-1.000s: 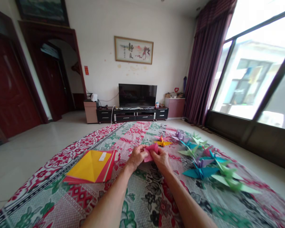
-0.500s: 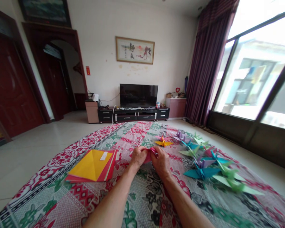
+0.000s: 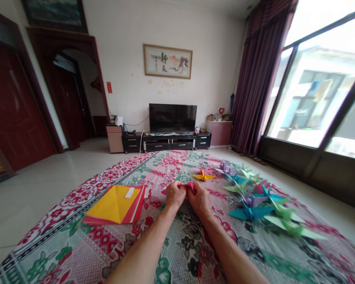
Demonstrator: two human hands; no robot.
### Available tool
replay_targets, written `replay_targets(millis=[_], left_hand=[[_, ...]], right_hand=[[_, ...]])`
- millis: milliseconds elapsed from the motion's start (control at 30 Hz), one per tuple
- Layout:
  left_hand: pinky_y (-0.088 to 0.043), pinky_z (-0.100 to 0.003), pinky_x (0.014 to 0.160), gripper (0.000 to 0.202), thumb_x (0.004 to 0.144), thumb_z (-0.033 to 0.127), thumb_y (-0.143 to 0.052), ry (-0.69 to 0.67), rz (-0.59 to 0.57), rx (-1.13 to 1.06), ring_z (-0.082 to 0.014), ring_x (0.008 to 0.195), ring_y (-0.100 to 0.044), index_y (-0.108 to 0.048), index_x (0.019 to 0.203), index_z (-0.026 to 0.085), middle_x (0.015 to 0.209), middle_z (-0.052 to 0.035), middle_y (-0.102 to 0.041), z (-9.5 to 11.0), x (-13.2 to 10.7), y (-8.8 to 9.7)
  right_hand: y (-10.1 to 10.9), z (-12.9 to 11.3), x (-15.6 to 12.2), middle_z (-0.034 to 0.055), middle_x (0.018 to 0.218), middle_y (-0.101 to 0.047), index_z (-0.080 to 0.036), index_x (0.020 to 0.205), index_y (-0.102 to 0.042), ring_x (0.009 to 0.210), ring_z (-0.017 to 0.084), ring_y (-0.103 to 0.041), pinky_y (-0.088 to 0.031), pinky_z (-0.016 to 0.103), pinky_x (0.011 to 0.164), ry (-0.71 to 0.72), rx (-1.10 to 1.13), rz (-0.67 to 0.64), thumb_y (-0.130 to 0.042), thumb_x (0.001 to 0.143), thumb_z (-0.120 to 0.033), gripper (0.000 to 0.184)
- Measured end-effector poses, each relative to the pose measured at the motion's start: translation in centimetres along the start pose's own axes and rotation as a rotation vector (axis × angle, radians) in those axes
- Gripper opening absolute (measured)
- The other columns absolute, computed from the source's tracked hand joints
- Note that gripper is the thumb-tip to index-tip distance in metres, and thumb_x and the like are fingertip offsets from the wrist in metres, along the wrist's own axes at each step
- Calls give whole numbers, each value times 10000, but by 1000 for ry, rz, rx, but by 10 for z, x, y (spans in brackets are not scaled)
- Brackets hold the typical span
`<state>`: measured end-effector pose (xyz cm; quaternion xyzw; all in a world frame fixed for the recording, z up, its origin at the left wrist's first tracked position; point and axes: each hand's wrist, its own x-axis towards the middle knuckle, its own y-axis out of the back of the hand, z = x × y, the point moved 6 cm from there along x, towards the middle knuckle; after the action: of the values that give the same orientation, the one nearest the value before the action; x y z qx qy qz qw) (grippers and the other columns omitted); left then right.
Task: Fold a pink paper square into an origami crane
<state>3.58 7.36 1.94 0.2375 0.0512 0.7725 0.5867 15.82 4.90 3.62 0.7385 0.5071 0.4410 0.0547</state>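
A paper stack (image 3: 111, 206) lay left of the left hand (image 3: 175, 194), which, with the right hand (image 3: 200, 198), pinched pink paper (image 3: 191, 186) between them, apparently mid-fold, next calling for fine pressure; folded cranes (image 3: 251, 213) sat right of both

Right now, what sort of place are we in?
Probably a home living room: a television stands on a low black cabinet, a framed picture hangs above, and there's a long purple curtain.
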Motion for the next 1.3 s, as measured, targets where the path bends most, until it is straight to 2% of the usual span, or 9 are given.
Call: replay_targets(millis=[133,300,433,567,700,833,1133,1300], left_hand=[[-392,-217,581,88,628,210,-546,5,27,-13,-134,599,-541,-614,672,176,615,-2,-618,1,-2,2],[-385,-211,545,128,620,197,-519,18,-22,-160,-121,564,-517,-628,682,171,583,20,-594,-3,-1,2],[-367,-209,485,157,654,246,-504,98,-90,-305,-115,513,-498,-640,658,170,511,32,-559,-11,1,-1],[-401,-221,511,192,684,299,-515,126,-154,-447,-121,541,-534,-652,660,166,561,14,-609,-12,1,-3],[-429,-235,538,189,629,283,-601,198,-261,-599,-129,550,-566,-660,750,150,600,-5,-641,-12,0,-6],[-445,-245,528,262,585,277,-656,287,-374,-677,-135,529,-578,-647,804,133,598,-14,-642,-12,-2,-9],[-434,-212,482,254,555,274,-699,285,-366,-701,-104,491,-550,-610,740,124,573,6,-608,-10,-2,-7],[-432,-207,484,338,525,263,-738,258,-335,-652,-102,506,-561,-591,799,129,622,10,-614,-13,0,-6]], right_hand=[[1,6,2,-7,554,-560,-185,696,-593,507,117,-452,-293,225,501,-99,44,1,-484,735,-353,204],[1,13,3,-36,508,-496,-180,689,-606,481,103,-411,-272,220,486,-169,129,-8,-499,707,-385,232],[0,17,4,-44,485,-463,-175,664,-603,477,98,-388,-268,220,486,-184,167,-9,-520,685,-383,225],[-4,21,4,-39,515,-484,-172,693,-614,493,97,-395,-280,216,492,-172,207,-11,-512,697,-378,230],[-10,25,3,-30,560,-514,-166,737,-623,513,95,-402,-304,206,496,-135,283,-19,-512,708,-397,258],[-14,27,3,-33,535,-497,-158,689,-601,506,91,-382,-304,197,479,-124,356,-24,-528,694,-419,271],[-17,22,3,-39,521,-455,-166,642,-515,492,87,-371,-295,193,453,-87,366,-96,-479,739,-395,251],[-22,24,3,-19,585,-521,-158,759,-556,528,101,-420,-332,193,470,-56,412,-133,-451,759,-372,238]])
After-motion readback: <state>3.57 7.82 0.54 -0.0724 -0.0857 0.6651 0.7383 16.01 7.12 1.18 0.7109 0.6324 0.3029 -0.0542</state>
